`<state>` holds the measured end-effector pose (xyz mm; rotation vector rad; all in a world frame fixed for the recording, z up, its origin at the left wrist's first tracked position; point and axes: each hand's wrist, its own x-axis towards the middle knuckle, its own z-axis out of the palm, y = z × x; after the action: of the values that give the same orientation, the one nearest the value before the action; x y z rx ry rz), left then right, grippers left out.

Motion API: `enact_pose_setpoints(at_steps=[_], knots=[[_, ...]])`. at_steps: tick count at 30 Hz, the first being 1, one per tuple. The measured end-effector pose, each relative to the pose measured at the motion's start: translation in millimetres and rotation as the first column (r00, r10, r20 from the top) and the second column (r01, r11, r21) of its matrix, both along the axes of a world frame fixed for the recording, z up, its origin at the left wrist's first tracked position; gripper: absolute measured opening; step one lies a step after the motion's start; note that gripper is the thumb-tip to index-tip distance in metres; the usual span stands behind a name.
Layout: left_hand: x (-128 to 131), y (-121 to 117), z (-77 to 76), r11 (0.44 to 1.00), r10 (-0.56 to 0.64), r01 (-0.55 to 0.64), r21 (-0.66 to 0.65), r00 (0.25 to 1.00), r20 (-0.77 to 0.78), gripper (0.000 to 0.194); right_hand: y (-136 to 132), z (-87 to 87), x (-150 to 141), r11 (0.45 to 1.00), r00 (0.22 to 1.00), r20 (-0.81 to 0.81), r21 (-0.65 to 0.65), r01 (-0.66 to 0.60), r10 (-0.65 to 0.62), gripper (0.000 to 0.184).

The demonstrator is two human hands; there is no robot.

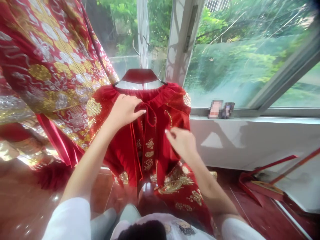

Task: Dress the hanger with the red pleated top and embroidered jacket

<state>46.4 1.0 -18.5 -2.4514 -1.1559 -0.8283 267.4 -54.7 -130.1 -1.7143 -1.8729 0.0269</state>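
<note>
1. Far left, a red robe [62,66] with gold and silver embroidery hangs beside the window.
2. Now the left hand [126,108]: it lies on the neckline of the red garment [120,143], left of its middle, the thumb stretched apart from the fingers; whether they grip anything, no one can tell.
3. Centre stage, that garment hangs upright from a hanger [140,61] before the window, a thin cord [155,116] looping below its neckline.
4. Here's the right hand [183,141], over the garment's right front, fingers curled, thumb close to the index finger; any cord between them can't be made out.
5. Across to the windowsill [250,120]: two small blurred items [215,109] stand near its left end.
6. Far right, red long-handled cleaning tools [260,190] rest on the tiled floor.
</note>
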Motion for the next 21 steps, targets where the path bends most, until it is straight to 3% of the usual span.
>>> enact_pose_setpoints(at_steps=[1, 3, 4, 6, 9, 10, 15, 18, 21], knots=[[-6, 2, 4.3, 1.0, -0.023, 0.023, -0.02, 1.0, -0.008, 0.018, 7, 19.6, 6, 0.976, 0.997, -0.043, 0.215, -0.046, 0.057, 0.031], [-17, 9, 9.5, 0.998, -0.048, 0.048, -0.027, 0.999, 0.021, 0.012, 31, 55.6, 12, 0.815, 0.961, -0.018, 0.534, -0.225, 0.277, 0.022], [-21, 13, 10.2, 0.998, -0.054, 0.055, -0.018, 0.997, 0.045, 0.008, 45, 70.5, 12, 0.737, 0.923, 0.042, 0.587, -0.333, 0.383, 0.022], [-26, 20, 8.8, 0.998, -0.059, 0.059, 0.009, 0.995, 0.079, 0.006, 73, 92.1, 8, 0.662, 0.842, 0.15, 0.552, -0.506, 0.519, 0.02], [-26, 22, 7.1, 0.999, -0.05, 0.049, 0.013, 0.996, 0.074, 0.013, 105, 105.0, -1, 0.643, 0.756, 0.194, 0.421, -0.64, 0.625, 0.004], [-25, 21, 8.2, 0.998, -0.063, 0.064, -0.009, 0.995, 0.083, 0.013, 110, 106.1, -3, 0.637, 0.738, 0.17, 0.403, -0.657, 0.653, 0.007], [-14, 14, 26.7, 0.975, -0.21, 0.221, 0.016, 0.901, 0.38, 0.012, 110, 112.1, 5, 0.641, 0.693, -0.115, 0.509, -0.575, 0.712, 0.013], [-24, 14, 42.1, 0.978, -0.207, 0.201, 0.051, 0.937, 0.283, 0.011, 110, 116.8, 23, 0.643, 0.717, -0.083, 0.523, -0.559, 0.692, 0.014], [-60, 15, 53.4, 0.99, -0.067, 0.045, 0.131, 0.984, 0.167, 0.025, 120, 115.8, 49, 0.675, 0.748, -0.117, 0.539, -0.504, 0.653, 0.039]])
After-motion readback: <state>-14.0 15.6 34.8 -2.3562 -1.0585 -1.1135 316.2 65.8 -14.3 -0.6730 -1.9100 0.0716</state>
